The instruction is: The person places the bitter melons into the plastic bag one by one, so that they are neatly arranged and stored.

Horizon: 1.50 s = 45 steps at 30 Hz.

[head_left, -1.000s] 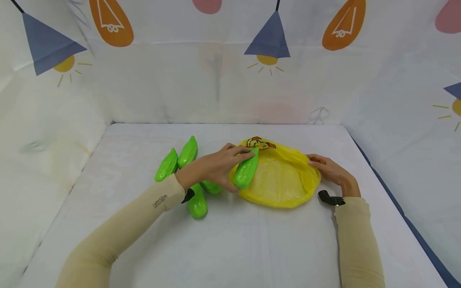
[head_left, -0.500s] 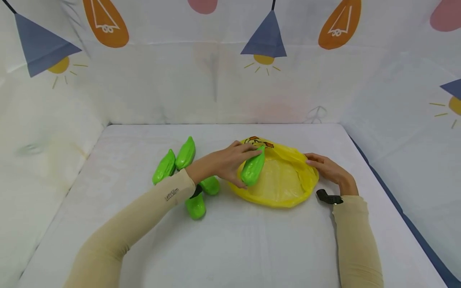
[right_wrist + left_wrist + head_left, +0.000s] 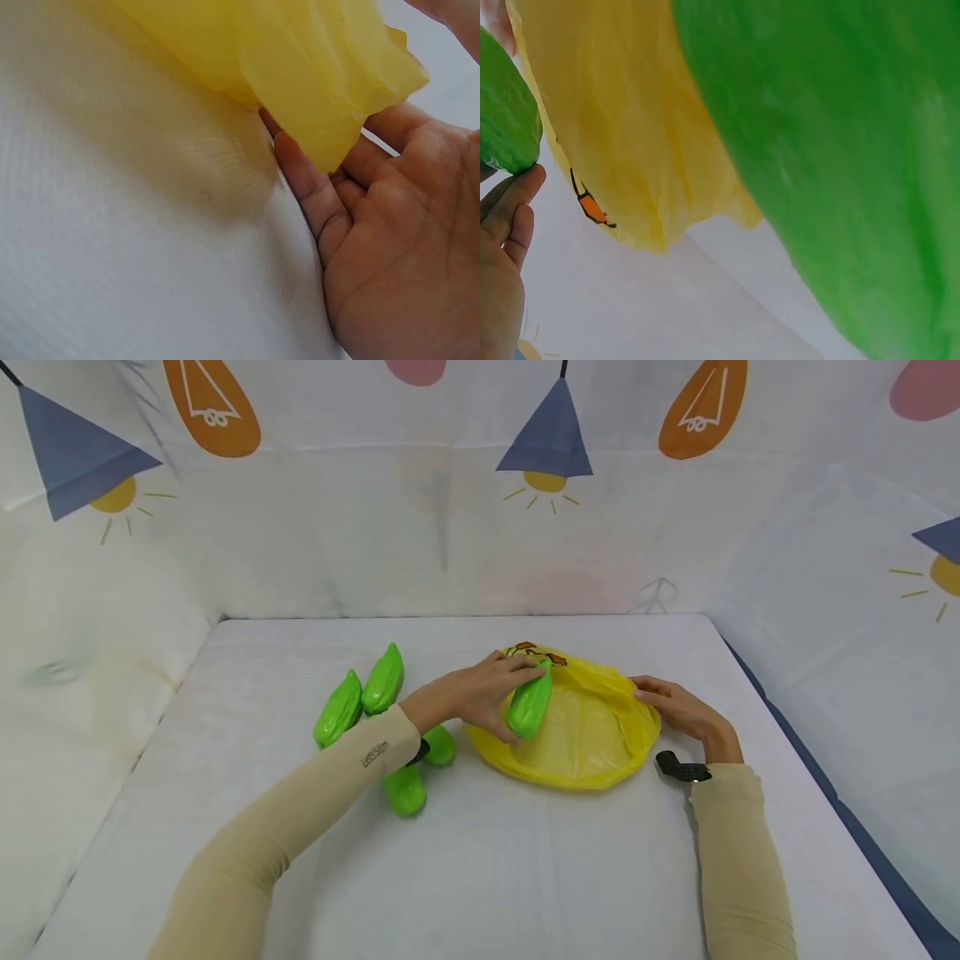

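My left hand [image 3: 487, 689] grips a green bitter-gourd-shaped toy vegetable [image 3: 531, 703] between thumb and fingers, its narrow end up, over the left part of a yellow plastic bag [image 3: 581, 781]. In the left wrist view, fingertips [image 3: 534, 180] press against the held gourd's tip [image 3: 508, 105]. The bag lies spread with its mouth open, a cartoon print at its back edge. At its right side, my right hand [image 3: 686, 714] holds the rim; in the right wrist view its fingers [image 3: 307, 180] go behind the yellow film [image 3: 307, 67].
Several similar green gourds lie to the left, including one at the back [image 3: 383, 678], one at far left [image 3: 339, 708] and one in front [image 3: 406, 791]. My left forearm passes over part of this group. A white cloth [image 3: 480, 877] covers the table; printed fabric walls [image 3: 337, 527] surround it.
My left hand has carried the gourd rightward, farther over the bag. My right hand keeps its place at the bag's right rim. The head view has shifted slightly.
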Available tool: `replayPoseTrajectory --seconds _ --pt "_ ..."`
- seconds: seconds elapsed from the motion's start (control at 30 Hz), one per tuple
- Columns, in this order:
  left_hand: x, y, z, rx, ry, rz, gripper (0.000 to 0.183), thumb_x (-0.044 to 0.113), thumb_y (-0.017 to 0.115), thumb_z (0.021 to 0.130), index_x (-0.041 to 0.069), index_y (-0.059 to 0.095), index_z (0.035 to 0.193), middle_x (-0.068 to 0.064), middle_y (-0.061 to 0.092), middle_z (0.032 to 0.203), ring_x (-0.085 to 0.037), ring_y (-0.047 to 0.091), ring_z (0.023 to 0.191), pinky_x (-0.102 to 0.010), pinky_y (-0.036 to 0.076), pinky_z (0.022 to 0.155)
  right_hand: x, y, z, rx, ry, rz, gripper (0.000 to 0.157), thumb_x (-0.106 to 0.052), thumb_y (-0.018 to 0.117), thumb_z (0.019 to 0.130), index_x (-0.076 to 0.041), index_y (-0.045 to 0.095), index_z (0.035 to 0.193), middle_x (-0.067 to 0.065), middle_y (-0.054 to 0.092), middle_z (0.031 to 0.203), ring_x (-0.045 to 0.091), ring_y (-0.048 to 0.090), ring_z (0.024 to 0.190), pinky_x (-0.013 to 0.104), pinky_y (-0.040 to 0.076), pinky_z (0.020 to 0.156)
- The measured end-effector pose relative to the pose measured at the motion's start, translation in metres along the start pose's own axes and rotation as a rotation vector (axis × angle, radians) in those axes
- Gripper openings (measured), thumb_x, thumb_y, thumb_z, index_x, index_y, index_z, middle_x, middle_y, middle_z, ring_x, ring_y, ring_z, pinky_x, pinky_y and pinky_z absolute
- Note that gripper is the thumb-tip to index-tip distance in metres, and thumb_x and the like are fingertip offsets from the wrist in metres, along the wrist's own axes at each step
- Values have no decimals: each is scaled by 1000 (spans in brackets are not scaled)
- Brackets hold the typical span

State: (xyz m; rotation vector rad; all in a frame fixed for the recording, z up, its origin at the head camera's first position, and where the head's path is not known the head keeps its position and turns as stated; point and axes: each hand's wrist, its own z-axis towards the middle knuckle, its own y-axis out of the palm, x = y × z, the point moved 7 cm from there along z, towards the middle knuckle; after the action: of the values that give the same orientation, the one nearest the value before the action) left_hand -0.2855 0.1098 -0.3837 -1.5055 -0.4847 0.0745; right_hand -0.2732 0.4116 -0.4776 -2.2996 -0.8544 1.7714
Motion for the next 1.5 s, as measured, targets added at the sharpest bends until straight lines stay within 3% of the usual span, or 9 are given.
replayPoseTrajectory --seconds 0.2,0.37,0.5,0.73,1.1,1.3,1.5 --pt "-1 7 7 -53 -31 -9 109 56 79 74 8 25 155 -14 32 154 -27 36 138 -49 22 118 -1 -1 1 4 7 -28 56 -36 51 102 -4 38 147 16 41 149 5 48 116 9 38 97" --pt "-5 13 14 -97 -67 2 110 59 77 75 9 23 156 -13 31 155 -27 35 139 -46 22 119 -1 -1 2 13 15 -55 58 -38 50 102 -5 36 148 16 40 151 10 46 120 38 34 116" --pt "-8 20 19 -144 -100 3 111 61 75 75 9 21 157 -13 28 158 -28 31 143 -46 19 121 -1 -2 2 22 17 -54 59 -38 50 102 -4 36 148 17 39 151 16 43 124 53 25 118" --pt "-10 28 23 -195 -144 11 112 64 74 75 10 19 157 -11 24 160 -27 25 147 -48 11 123 -2 0 3 15 14 -47 60 -40 50 102 -4 36 148 17 39 151 19 42 125 54 24 118" --pt "-13 33 26 -233 -187 53 115 67 74 74 9 20 157 -12 23 160 -27 25 147 -48 15 123 -1 -2 2 22 32 -19 60 -38 51 102 -4 35 148 17 39 151 19 43 124 54 23 119" --pt "-14 40 26 -280 -208 43 117 68 73 73 9 17 157 -14 14 163 -29 22 149 -50 14 122 0 -1 0 17 33 -8 62 -38 52 101 -3 33 149 20 36 153 28 37 130 56 20 119" --pt "-12 44 26 -293 -205 79 118 70 71 73 8 17 157 -14 18 161 -27 26 148 -50 14 122 1 0 0 18 29 -5 63 -37 52 101 -2 33 149 21 35 153 31 35 132 57 20 119"
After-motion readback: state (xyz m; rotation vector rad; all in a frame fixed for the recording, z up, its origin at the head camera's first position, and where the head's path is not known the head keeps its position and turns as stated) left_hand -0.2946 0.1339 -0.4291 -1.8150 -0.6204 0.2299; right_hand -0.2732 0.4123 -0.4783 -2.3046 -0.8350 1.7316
